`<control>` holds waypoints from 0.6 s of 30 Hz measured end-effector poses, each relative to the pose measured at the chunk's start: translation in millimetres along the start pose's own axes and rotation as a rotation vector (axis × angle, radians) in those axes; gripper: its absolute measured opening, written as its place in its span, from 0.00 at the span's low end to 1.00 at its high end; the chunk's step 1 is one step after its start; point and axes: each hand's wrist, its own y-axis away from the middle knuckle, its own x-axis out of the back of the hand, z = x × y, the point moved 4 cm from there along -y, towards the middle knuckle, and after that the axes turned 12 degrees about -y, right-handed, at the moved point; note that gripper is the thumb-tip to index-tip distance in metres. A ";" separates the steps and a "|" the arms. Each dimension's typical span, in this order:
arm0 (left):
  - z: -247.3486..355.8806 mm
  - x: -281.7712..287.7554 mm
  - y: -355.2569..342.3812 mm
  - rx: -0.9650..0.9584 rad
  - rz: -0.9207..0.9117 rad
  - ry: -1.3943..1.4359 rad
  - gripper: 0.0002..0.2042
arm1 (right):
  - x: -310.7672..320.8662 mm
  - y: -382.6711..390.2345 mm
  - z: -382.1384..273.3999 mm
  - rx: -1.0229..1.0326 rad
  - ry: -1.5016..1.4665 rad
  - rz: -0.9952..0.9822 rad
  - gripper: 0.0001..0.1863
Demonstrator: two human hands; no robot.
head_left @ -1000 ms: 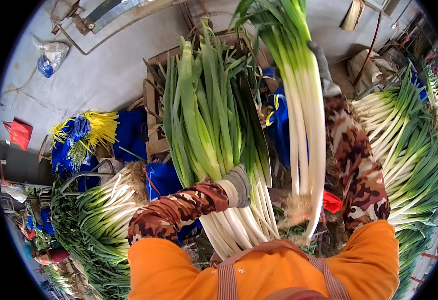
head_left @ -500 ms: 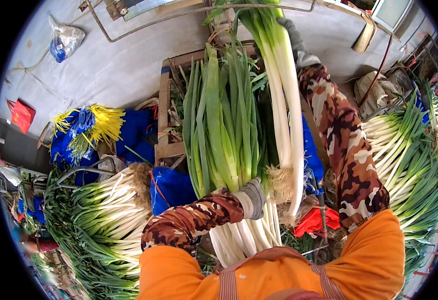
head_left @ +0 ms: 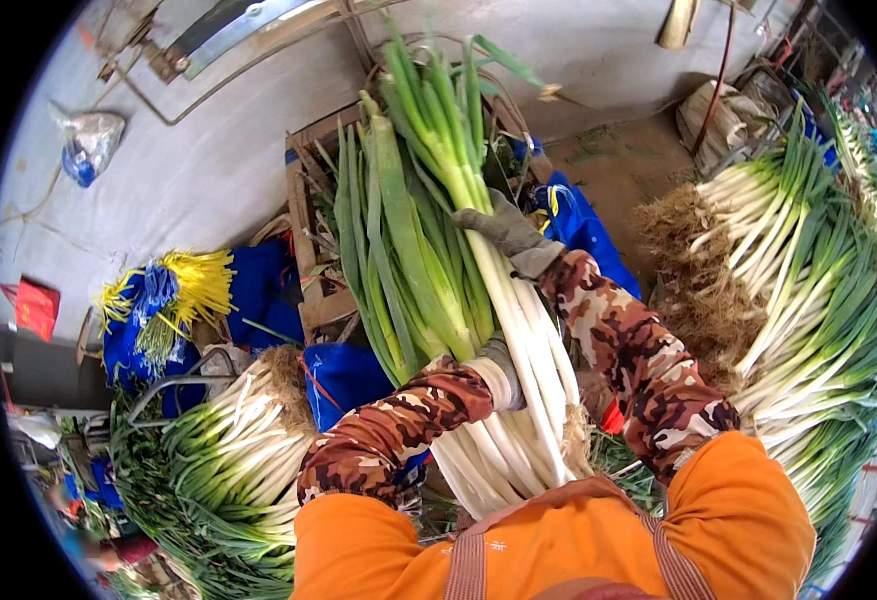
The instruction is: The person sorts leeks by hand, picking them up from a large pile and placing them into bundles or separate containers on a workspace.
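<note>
A large bundle of leeks (head_left: 408, 290) lies lengthwise in a wooden frame (head_left: 333, 300), leaves away from me and white ends toward me. My left hand (head_left: 500, 362), in a grey glove, grips around it from the left, its fingers partly hidden by white stalks. A smaller bunch of leeks (head_left: 513, 330) lies on the bundle's right side, slightly slanted. My right hand (head_left: 503, 228), also gloved, is closed on this bunch at the pale green part. Both my forearms wear camouflage sleeves.
Heaps of leeks lie at left (head_left: 218, 460) and right (head_left: 788, 300), with roots showing. Blue sacks (head_left: 588, 230) flank the frame. Yellow ties (head_left: 193, 285) sit at left, near a metal bar (head_left: 183, 385). A wall (head_left: 198, 160) stands behind; a person (head_left: 118, 550) is at far lower left.
My right hand has brought the raised bunch leftward and down onto the large bundle, and now holds it nearer the middle. My left hand still grips the bundle.
</note>
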 end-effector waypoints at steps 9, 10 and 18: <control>-2.6 17.6 10.8 0.010 0.025 -0.112 0.30 | 5.7 -69.3 -69.6 -0.003 0.052 -0.108 0.56; -3.3 18.3 10.5 0.016 -0.027 -0.102 0.30 | 3.5 -75.2 -67.2 -0.028 0.067 -0.127 0.58; 3.7 -61.6 -12.2 0.103 0.187 0.765 0.23 | -3.9 -76.7 -44.9 -0.092 -0.052 -0.169 0.54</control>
